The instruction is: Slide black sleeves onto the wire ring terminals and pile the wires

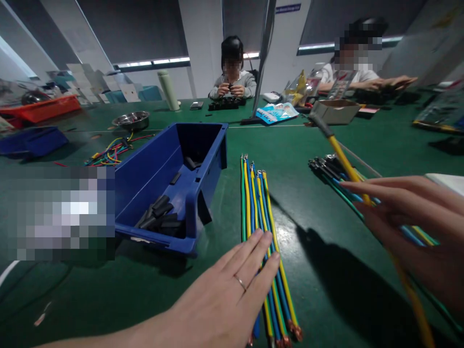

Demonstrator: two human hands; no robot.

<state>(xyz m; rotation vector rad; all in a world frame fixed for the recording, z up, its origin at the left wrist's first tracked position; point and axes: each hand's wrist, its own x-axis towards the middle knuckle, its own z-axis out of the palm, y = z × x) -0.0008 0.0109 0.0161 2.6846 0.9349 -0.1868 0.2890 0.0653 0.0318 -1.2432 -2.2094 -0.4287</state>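
Wire (342, 157), dark at its far end, is pinched in the right hand (413, 217), near dark-ended wires (326, 169) toward the desk's (290, 159) right edge, seemingly done. Bare-ended wires (248, 198), apparently unfinished, lie under the flat left hand (232, 285), beside the bin (213, 166).

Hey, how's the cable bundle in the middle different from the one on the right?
At the far end, the middle bundle shows silvery metal tips, while the right bundle shows black ends. The left hand lies across the middle bundle; the right hand, holding a yellow cable, partly hides the right bundle.

Both lie on the green table and include blue, yellow and green.
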